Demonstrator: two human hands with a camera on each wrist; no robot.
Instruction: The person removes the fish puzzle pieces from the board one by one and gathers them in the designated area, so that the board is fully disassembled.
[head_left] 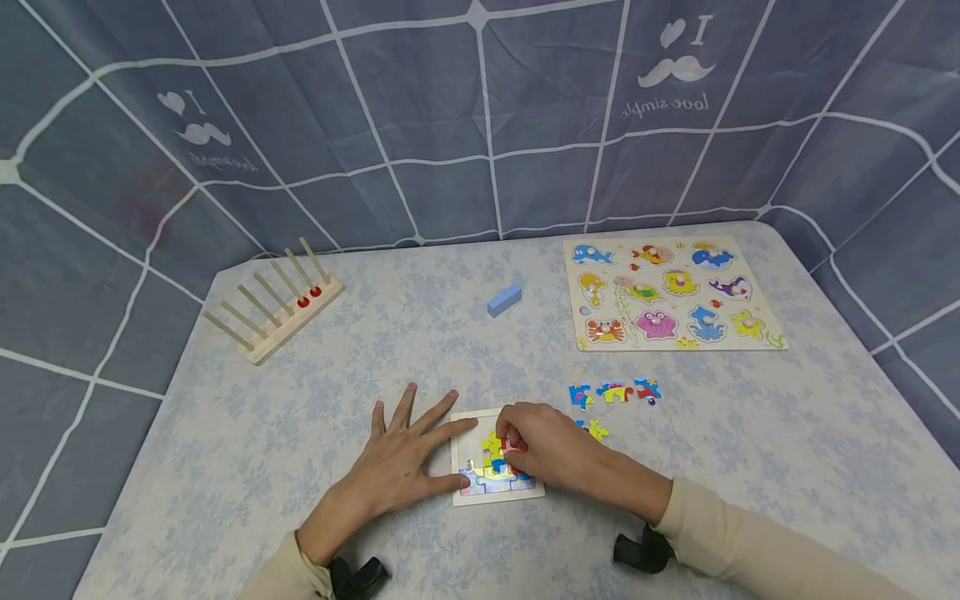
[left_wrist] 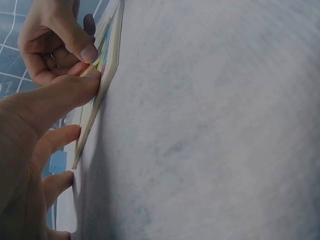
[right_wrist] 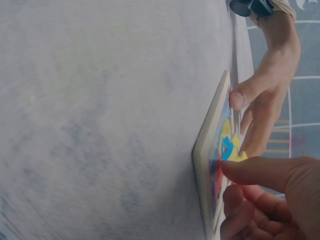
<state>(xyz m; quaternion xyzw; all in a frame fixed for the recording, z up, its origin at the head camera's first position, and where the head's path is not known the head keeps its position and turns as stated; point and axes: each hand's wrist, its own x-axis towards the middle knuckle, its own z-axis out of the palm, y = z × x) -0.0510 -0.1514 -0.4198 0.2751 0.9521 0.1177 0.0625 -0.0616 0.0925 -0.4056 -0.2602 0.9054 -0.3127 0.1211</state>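
A small jigsaw puzzle tray [head_left: 498, 498] with a pale wooden frame lies flat near the front of the table, its bottom row filled with pale blue and yellow pieces. My left hand [head_left: 397, 467] rests on its left side with fingers spread, the thumb on the lower left corner. My right hand [head_left: 555, 446] pinches a red and yellow puzzle piece [right_wrist: 218, 172] between thumb and index finger, over the tray's right half. Those fingers hide part of the piece, so how far it sits in cannot be told. Loose puzzle pieces [head_left: 615, 392] lie to the right.
Behind the tray lies a blue block [head_left: 505, 300]. A wooden peg rack [head_left: 292, 325] with red beads stands at the back left. At the back right is a sea-animal peg board [head_left: 682, 342]. A grey grid-patterned curtain [head_left: 420, 108] encloses the table.
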